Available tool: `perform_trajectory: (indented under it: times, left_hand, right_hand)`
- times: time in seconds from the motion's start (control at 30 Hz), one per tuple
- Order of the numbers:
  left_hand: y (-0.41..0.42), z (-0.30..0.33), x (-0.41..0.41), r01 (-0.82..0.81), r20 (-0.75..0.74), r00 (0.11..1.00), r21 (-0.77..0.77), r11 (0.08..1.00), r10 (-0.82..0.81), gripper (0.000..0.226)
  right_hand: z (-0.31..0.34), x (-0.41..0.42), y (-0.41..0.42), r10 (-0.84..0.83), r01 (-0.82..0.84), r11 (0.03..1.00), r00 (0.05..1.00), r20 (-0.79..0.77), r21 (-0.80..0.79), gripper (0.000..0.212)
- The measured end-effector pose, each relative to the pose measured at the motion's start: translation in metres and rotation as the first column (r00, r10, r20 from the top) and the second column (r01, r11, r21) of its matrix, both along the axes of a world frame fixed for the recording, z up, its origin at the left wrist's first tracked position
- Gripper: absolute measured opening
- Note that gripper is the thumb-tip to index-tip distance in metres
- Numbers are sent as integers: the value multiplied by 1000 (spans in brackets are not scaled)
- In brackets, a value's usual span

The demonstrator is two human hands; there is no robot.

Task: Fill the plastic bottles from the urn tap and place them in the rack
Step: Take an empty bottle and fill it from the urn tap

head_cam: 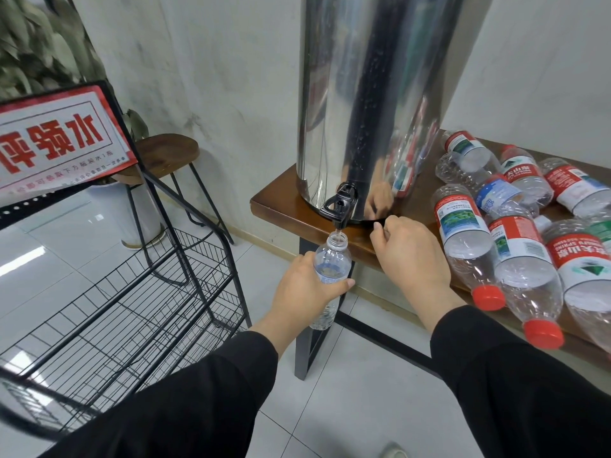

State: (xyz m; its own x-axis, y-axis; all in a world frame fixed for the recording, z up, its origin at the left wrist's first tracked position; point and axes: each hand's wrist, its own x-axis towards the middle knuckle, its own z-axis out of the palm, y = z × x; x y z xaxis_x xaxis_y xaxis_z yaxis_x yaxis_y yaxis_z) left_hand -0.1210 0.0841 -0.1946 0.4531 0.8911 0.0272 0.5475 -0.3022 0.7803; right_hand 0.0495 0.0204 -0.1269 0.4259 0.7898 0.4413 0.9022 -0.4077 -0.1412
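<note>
Left hand (304,289) around bottle (331,259)

Wooden stool (165,153) against wall, beyond the rack. White plant pot (139,213) under it; leafy plant (33,44) top left. Red-bordered sign (62,137) at left. Grey tile floor (347,391).

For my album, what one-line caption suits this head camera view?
Left hand holds an uncapped bottle under the urn tap, right hand beside it.
</note>
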Motion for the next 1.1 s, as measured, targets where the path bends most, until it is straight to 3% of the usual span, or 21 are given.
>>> perform_trajectory:
  times: [1.1]
  left_hand:
    - [-3,5,0,-17,25,1000,-4,1000,17,66]
  right_hand:
    - [0,0,0,9,-9,1000,1000,11,13,30]
